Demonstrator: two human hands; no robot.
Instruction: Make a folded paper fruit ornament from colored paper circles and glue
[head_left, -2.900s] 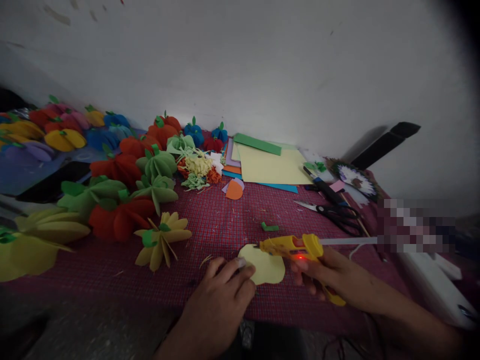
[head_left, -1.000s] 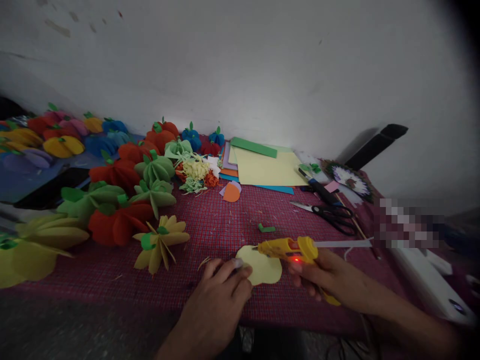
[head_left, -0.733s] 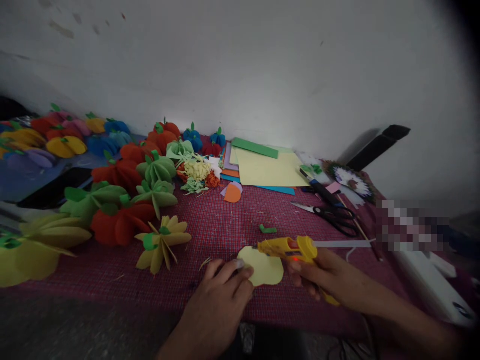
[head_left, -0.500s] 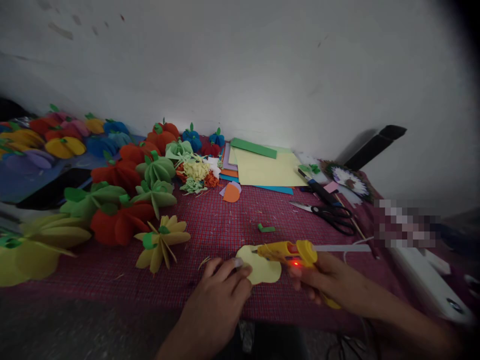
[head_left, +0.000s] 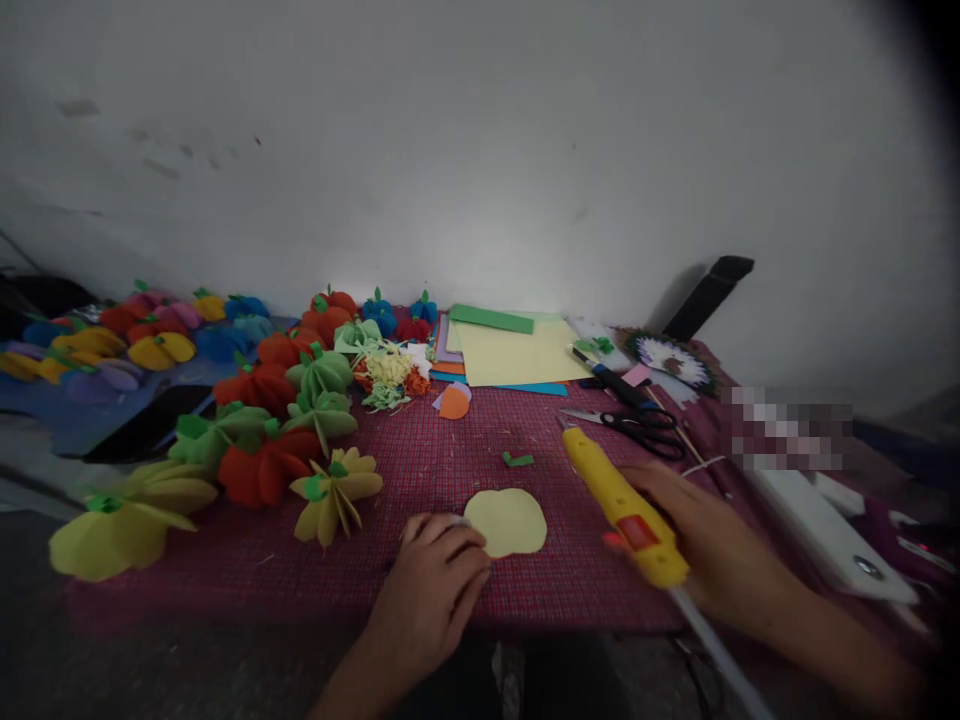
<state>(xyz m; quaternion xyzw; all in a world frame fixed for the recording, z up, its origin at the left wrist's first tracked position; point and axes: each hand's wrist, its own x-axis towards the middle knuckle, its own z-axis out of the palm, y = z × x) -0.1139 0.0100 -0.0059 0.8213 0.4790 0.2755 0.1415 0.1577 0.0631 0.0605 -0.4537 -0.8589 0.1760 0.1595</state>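
Observation:
A pale yellow pumpkin-shaped paper cutout (head_left: 507,522) lies flat near the table's front edge. My left hand (head_left: 439,575) is closed at its left edge, fingers bent and close together; the thumb is partly hidden. My right hand (head_left: 694,540) grips a yellow hot glue gun (head_left: 619,500), its nozzle pointing away and to the left, off to the right of the cutout. A long pale glue stick (head_left: 720,650) sticks out of the gun's rear. Beyond the cutout lies a small bent green paper strip (head_left: 517,460).
Several folded paper pumpkins (head_left: 266,465) crowd the left side. Sheets of coloured paper (head_left: 525,350) lie at the back, with shredded paper (head_left: 388,372) beside them. Black scissors (head_left: 637,428) and a utility knife (head_left: 615,380) are back right. A white bar (head_left: 817,530) runs along the right.
My right hand has drawn the glue gun off the cutout, to the right, and its nozzle has swung to point away. My left hand stays at the cutout's edge. The view has shifted slightly.

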